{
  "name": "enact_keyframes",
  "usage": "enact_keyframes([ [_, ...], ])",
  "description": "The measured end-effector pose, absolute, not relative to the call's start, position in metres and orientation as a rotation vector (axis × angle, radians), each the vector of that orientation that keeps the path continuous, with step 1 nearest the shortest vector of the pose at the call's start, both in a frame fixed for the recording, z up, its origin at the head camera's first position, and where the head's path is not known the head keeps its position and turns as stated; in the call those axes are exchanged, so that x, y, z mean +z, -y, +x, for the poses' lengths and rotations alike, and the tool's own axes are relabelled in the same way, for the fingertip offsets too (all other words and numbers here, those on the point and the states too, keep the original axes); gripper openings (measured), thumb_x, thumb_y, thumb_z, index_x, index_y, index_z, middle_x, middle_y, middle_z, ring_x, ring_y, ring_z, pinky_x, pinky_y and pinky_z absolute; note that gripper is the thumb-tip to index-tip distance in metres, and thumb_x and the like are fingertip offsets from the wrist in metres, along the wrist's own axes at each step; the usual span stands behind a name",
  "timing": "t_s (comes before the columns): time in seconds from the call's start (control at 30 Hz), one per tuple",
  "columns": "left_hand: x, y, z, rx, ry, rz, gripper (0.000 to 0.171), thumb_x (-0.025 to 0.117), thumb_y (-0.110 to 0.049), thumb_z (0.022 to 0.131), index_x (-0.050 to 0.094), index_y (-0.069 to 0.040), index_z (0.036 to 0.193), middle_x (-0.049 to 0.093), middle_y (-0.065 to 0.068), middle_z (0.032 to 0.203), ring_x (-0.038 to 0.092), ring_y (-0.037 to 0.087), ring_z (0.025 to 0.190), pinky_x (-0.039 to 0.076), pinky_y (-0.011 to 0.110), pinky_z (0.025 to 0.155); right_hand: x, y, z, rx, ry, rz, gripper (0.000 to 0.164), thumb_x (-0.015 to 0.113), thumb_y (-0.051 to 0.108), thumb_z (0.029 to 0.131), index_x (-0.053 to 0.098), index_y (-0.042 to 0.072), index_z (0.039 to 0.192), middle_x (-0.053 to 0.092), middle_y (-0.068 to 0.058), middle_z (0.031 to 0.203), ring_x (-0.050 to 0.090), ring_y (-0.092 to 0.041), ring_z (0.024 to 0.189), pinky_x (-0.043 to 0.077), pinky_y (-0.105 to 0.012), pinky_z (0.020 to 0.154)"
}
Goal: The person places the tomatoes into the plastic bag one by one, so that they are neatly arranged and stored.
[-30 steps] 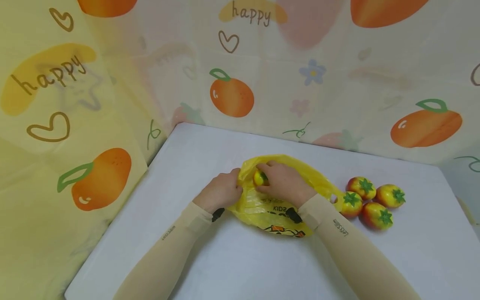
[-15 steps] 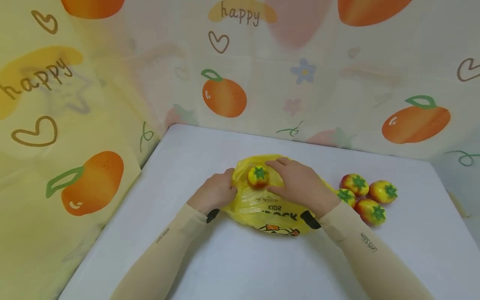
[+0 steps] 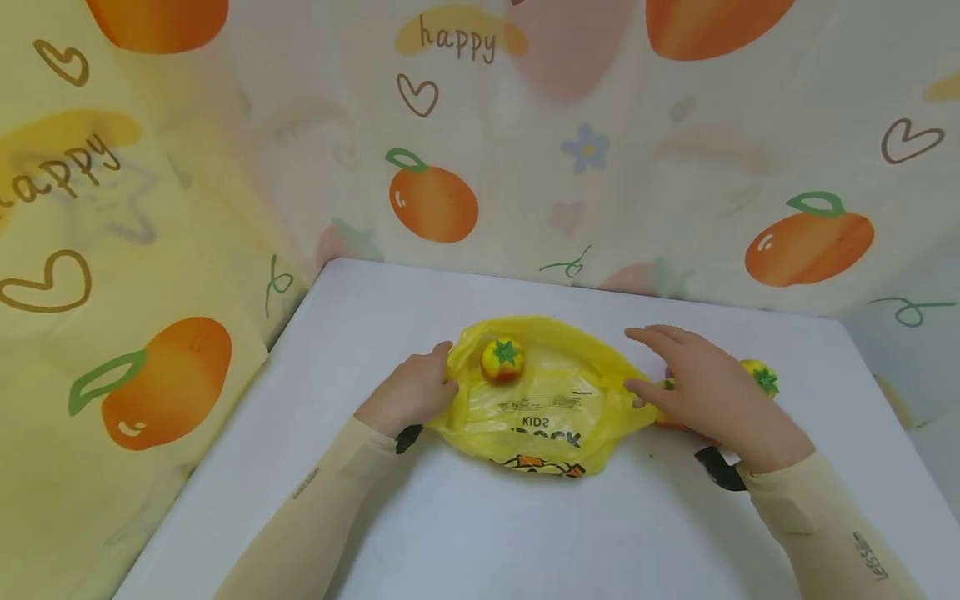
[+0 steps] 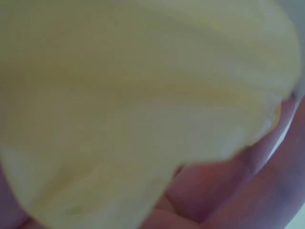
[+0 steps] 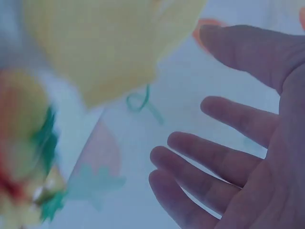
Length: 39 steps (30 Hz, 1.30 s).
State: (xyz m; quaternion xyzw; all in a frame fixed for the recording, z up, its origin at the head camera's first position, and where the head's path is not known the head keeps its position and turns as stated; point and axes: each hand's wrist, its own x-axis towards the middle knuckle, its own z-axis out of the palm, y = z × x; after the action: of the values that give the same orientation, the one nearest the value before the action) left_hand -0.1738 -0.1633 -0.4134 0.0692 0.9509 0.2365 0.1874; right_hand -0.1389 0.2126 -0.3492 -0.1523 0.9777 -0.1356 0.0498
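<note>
A yellow plastic bag (image 3: pixel 585 346) with dark print lies spread on the white table in the head view. On its left part sits one yellow-red fruit (image 3: pixel 502 362) with a green star-shaped leaf cap. My left hand (image 3: pixel 408 387) grips the bag's left edge; its yellow film (image 4: pixel 143 95) covers most of the left wrist view. My right hand (image 3: pixel 708 396), fingers spread and holding nothing, hovers at the bag's right end, over more such fruits (image 3: pixel 762 378) that it mostly hides. Blurred fruits (image 5: pixel 21 133) appear beside the open palm in the right wrist view.
The white table (image 3: pixel 480 533) runs back to a cloth wall (image 3: pixel 510 167) printed with oranges, hearts and flowers. A second cloth side (image 3: pixel 150 275) closes off the left.
My right hand has let go of the fruit on the bag and moved right, over the other fruits. My left hand keeps its hold on the bag edge. The head view has shifted slightly.
</note>
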Motion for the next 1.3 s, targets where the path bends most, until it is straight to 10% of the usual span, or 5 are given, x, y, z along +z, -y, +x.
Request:
enact_keyframes([
  [1.3, -0.412, 0.158, -0.172, 0.652, -2.701, 0.197, 0.066, 0.052, -0.020, 0.105, 0.034, -0.003, 0.166, 0.067, 0.019, 0.142, 0.063, 0.028, 0.098, 0.052, 0.043, 0.096, -0.411, -0.244, -0.128, -0.189, -3.037, -0.309, 0.074, 0.088, 0.042, 0.087, 0.063, 0.006, 0.147, 0.062, -0.028, 0.135, 0.067, -0.042, 0.107, 0.058, -0.064, 0.091],
])
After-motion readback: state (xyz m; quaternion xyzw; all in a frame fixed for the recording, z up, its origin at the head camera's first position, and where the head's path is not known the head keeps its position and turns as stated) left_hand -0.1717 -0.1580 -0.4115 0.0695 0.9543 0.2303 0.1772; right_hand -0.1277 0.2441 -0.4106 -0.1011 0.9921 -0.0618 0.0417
